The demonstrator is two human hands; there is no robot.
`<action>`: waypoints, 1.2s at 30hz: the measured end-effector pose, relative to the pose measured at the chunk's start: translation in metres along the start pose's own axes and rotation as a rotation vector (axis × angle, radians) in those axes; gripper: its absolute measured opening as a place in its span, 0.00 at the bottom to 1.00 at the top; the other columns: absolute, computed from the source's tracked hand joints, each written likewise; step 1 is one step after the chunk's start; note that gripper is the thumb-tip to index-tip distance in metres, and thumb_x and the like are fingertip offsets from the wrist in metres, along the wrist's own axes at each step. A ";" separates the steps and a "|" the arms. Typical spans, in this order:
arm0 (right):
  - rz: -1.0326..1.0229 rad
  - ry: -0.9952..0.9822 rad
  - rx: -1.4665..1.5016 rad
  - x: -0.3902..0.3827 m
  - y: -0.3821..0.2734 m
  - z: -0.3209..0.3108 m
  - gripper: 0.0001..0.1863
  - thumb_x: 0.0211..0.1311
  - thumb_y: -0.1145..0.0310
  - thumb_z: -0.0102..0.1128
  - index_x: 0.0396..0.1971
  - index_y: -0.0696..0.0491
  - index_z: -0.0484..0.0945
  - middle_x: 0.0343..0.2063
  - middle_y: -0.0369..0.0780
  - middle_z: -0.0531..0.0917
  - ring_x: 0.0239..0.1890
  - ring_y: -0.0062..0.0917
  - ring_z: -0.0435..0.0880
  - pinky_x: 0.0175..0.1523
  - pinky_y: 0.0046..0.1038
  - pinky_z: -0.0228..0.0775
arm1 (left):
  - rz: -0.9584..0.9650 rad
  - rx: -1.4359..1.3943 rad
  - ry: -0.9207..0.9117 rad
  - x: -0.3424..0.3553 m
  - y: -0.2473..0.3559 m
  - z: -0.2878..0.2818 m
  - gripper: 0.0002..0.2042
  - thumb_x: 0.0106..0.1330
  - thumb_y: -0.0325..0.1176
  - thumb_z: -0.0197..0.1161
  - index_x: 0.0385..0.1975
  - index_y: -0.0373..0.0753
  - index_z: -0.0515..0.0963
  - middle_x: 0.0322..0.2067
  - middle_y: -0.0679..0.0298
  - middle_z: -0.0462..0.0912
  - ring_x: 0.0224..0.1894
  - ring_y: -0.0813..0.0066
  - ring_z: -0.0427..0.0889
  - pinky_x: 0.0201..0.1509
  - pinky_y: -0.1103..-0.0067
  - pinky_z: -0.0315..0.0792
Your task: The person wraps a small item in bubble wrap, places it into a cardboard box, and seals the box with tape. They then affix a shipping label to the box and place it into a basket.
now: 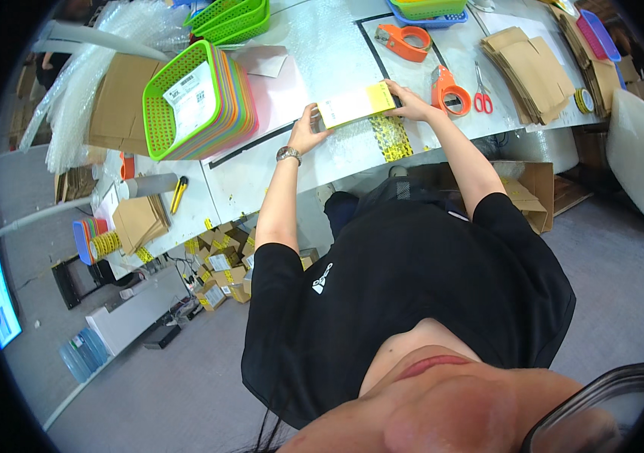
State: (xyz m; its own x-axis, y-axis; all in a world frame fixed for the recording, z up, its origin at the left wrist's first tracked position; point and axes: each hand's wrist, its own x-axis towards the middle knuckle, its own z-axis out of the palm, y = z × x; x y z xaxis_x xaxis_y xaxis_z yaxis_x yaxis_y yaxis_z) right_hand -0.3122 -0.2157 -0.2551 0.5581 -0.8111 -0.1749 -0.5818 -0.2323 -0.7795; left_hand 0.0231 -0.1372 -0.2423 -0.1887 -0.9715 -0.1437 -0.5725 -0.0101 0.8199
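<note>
Both hands hold one item: flat yellow-and-white rectangular box [356, 106], over the front part of the white counter [242, 174], ahead of the torso; can't tell if its underside touches the surface

Left hand [307, 132]: fingers closed on the box's left end, round silver metal watch [288, 153] on that wrist

Right hand [411, 104]: fingers closed on the box's right end, gap between them just the box's own depth

Strip of yellow-and-black patterned tape [393, 140] on the counter's near side, just below the box's right end

Right of the right hand: orange ring-shaped tape dispenser [443, 79], red-handled metal scissors [483, 103] just beside it, then a stack of flat brown cardboard pieces [529, 72]; second orange tape dispenser [390, 35] sits farther back

Left of the left hand: nested stack of multicoloured perforated plastic baskets [239, 102], green one outermost, white printed paper sheet [189, 102] inside it; yellow-and-black utility knife [179, 195] lies nearer the counter's left end, well apart from the box
</note>
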 end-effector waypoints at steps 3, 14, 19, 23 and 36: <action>0.089 -0.048 -0.095 0.002 -0.019 -0.001 0.53 0.47 0.61 0.76 0.72 0.43 0.50 0.63 0.46 0.72 0.66 0.42 0.66 0.70 0.38 0.57 | 0.054 -0.023 -0.008 -0.002 -0.011 -0.004 0.42 0.49 0.37 0.77 0.64 0.35 0.62 0.58 0.50 0.75 0.59 0.59 0.77 0.63 0.67 0.72; -0.128 0.458 -0.190 -0.060 -0.024 0.030 0.36 0.49 0.65 0.74 0.57 0.58 0.68 0.52 0.45 0.77 0.56 0.41 0.74 0.61 0.37 0.65 | 0.306 0.110 0.296 -0.029 -0.015 0.012 0.32 0.50 0.28 0.69 0.58 0.36 0.68 0.56 0.49 0.73 0.59 0.52 0.73 0.62 0.63 0.69; -0.296 0.240 -0.365 -0.116 -0.041 0.069 0.21 0.55 0.61 0.68 0.50 0.44 0.77 0.49 0.41 0.78 0.55 0.37 0.75 0.60 0.39 0.64 | 0.551 0.354 -0.037 -0.080 -0.003 0.031 0.24 0.55 0.37 0.68 0.53 0.43 0.74 0.56 0.57 0.74 0.59 0.56 0.72 0.63 0.65 0.65; -0.316 0.282 -0.421 -0.108 -0.024 0.076 0.14 0.59 0.63 0.65 0.47 0.42 0.81 0.48 0.37 0.79 0.54 0.33 0.75 0.59 0.37 0.64 | 0.547 0.399 0.014 -0.077 0.001 0.040 0.25 0.56 0.43 0.70 0.52 0.44 0.74 0.56 0.58 0.74 0.58 0.59 0.73 0.61 0.66 0.65; -0.341 0.287 -0.381 -0.099 -0.020 0.072 0.08 0.58 0.64 0.65 0.38 0.43 0.83 0.41 0.33 0.80 0.49 0.28 0.78 0.55 0.34 0.65 | 0.241 0.263 0.102 0.013 -0.010 0.009 0.45 0.48 0.46 0.78 0.63 0.34 0.60 0.56 0.47 0.74 0.57 0.52 0.76 0.60 0.66 0.72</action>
State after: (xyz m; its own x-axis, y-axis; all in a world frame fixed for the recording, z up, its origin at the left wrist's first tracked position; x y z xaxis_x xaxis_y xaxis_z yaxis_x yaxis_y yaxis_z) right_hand -0.3133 -0.0921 -0.2653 0.5991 -0.7576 0.2591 -0.5992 -0.6389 -0.4824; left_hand 0.0195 -0.1476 -0.2574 -0.2697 -0.9575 0.1028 -0.7092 0.2697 0.6514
